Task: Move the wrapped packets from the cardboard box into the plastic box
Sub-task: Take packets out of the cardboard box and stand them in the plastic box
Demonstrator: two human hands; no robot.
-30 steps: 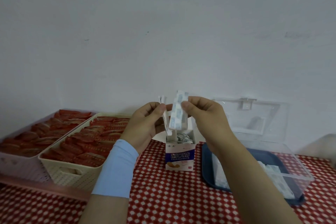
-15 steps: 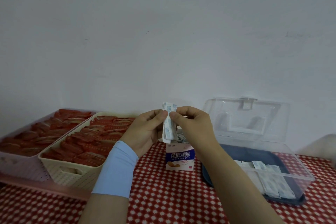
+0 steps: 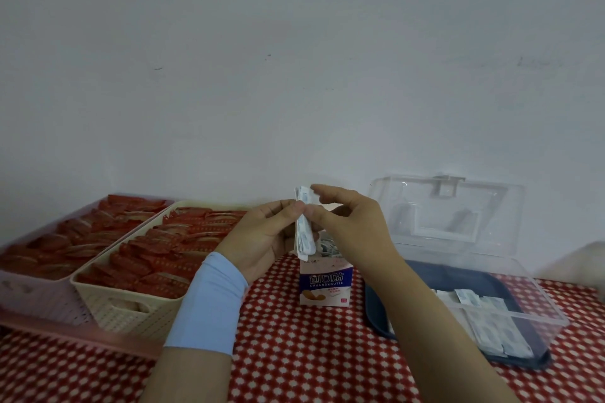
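A small pink and blue cardboard box (image 3: 325, 285) stands open on the checkered cloth, with more wrapped packets (image 3: 327, 247) showing in its top. Just above it I hold a thin bundle of white and blue wrapped packets (image 3: 304, 232) upright. My left hand (image 3: 262, 235) pinches the bundle from the left. My right hand (image 3: 350, 226) pinches it from the right with thumb and middle finger, index finger lifted. To the right sits the clear plastic box (image 3: 540, 314), lid (image 3: 458, 206) up, with several packets (image 3: 491, 321) lying inside.
Two baskets of red wrapped items stand at the left: a cream one (image 3: 131, 311) and a pink one (image 3: 39, 294). A dark blue tray (image 3: 376, 311) lies under the plastic box. A white wall rises close behind the table.
The bundle and both hands have come down from higher up to just above the cardboard box. My right index finger has lifted off the bundle's top.
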